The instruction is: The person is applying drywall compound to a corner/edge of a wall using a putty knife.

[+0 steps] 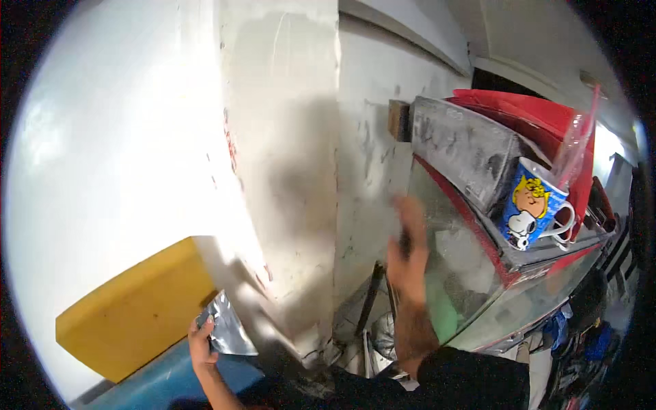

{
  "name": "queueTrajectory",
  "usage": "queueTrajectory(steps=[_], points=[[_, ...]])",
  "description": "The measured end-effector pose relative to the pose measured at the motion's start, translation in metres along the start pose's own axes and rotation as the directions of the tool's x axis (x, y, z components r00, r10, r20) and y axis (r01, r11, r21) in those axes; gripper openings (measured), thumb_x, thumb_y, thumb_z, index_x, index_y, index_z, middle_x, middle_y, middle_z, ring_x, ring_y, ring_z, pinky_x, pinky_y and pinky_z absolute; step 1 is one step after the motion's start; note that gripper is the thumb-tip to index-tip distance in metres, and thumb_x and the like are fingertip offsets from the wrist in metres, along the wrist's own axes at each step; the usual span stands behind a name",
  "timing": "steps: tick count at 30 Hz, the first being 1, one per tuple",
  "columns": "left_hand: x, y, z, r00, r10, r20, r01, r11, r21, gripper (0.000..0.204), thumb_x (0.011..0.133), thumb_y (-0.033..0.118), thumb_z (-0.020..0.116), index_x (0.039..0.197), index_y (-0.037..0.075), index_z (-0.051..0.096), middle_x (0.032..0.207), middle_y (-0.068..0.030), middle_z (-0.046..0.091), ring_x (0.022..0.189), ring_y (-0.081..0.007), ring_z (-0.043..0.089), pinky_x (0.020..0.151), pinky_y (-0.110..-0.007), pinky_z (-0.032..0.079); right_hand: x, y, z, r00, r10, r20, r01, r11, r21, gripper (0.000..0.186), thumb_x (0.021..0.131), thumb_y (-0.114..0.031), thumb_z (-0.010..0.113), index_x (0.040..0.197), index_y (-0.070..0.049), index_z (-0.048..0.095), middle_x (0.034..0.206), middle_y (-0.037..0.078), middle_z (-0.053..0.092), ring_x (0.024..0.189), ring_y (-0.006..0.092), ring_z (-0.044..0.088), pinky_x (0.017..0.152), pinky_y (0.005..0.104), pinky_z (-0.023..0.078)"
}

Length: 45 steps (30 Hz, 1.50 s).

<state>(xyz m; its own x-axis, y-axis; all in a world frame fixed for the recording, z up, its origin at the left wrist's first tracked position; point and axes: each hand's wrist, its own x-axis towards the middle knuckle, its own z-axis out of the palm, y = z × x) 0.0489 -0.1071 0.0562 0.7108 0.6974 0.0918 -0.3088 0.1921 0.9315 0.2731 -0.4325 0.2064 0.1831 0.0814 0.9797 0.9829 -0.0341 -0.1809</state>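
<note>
Near the yellow block, my left hand (pixel 203 342) grips a shiny silver foil pouch (pixel 232 329) at its left edge, thumb on its face. My right hand (pixel 410 249) is raised in front of the wall, just left of the glass case (pixel 465 256). Motion blurs it, but its fingers stretch upward and the thumb stands apart. A dark patch shows between thumb and fingers; whether it is shadow or a small thing I cannot make out.
A blue cartoon mug (pixel 531 205), a dusty grey box (pixel 468 147) and a red folder-like thing (pixel 519 106) sit on the case. The yellow block (pixel 137 307) rests on a blue surface (pixel 171 379) at lower left. Clothes (pixel 560 335) lie at lower right.
</note>
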Motion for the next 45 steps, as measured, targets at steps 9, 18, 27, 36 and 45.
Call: queueTrajectory(steps=[9, 18, 27, 36, 45], points=[[0.057, -0.051, -0.074, 0.975, -0.067, 0.211, 0.102, 0.982, -0.159, 0.05, 0.061, 0.011, 0.066, 0.107, -0.003, 0.056, 0.098, -0.0108, 0.062, 0.084, -0.0236, 0.061, 0.078, -0.034, 0.049, 0.271, 0.058, 0.029, 0.915, -0.391, -0.1, 0.373, 0.914, -0.161, 0.07, 0.058, 0.017, 0.034, 0.122, -0.006, 0.046, 0.118, 0.01, 0.049, 0.117, 0.022, 0.043, 0.101, 0.0309, 0.03], [0.04, -0.045, -0.077, 0.905, -0.136, 0.402, 0.186, 0.979, -0.087, 0.074, 0.071, 0.034, 0.067, 0.126, -0.007, 0.04, 0.125, -0.019, 0.047, 0.105, -0.0259, 0.053, 0.087, -0.035, 0.045, 0.306, 0.088, 0.052, 0.878, -0.474, 0.067, 0.477, 0.878, -0.045, 0.08, 0.052, 0.02, 0.026, 0.125, -0.007, 0.043, 0.115, 0.013, 0.044, 0.117, 0.0257, 0.042, 0.102, 0.0314, 0.03], [0.036, -0.047, -0.084, 0.894, -0.161, 0.419, 0.249, 0.955, -0.164, 0.071, 0.073, 0.025, 0.067, 0.128, -0.009, 0.036, 0.119, -0.0209, 0.05, 0.097, -0.023, 0.056, 0.079, -0.032, 0.048, 0.288, 0.1, 0.063, 0.914, -0.395, 0.088, 0.388, 0.918, 0.084, 0.085, 0.047, 0.02, 0.026, 0.128, -0.005, 0.039, 0.121, 0.011, 0.042, 0.122, 0.0225, 0.038, 0.105, 0.0299, 0.024], [0.035, -0.049, -0.082, 0.91, -0.198, 0.364, 0.272, 0.948, -0.166, 0.077, 0.072, 0.022, 0.07, 0.13, -0.01, 0.031, 0.103, -0.0154, 0.058, 0.081, -0.0194, 0.059, 0.068, -0.029, 0.049, 0.267, 0.095, 0.066, 0.951, -0.3, 0.079, 0.296, 0.954, 0.05, 0.083, 0.051, 0.02, 0.029, 0.129, -0.006, 0.038, 0.119, 0.011, 0.044, 0.122, 0.0217, 0.038, 0.102, 0.0285, 0.026], [0.034, -0.053, -0.084, 0.91, -0.193, 0.367, 0.266, 0.951, -0.16, 0.079, 0.072, 0.022, 0.07, 0.131, -0.01, 0.029, 0.102, -0.0151, 0.058, 0.08, -0.0186, 0.059, 0.067, -0.028, 0.049, 0.253, 0.098, 0.068, 0.944, -0.324, 0.052, 0.327, 0.944, -0.053, 0.074, 0.055, 0.014, 0.034, 0.126, -0.006, 0.044, 0.122, 0.01, 0.047, 0.122, 0.0213, 0.04, 0.104, 0.0308, 0.025]])
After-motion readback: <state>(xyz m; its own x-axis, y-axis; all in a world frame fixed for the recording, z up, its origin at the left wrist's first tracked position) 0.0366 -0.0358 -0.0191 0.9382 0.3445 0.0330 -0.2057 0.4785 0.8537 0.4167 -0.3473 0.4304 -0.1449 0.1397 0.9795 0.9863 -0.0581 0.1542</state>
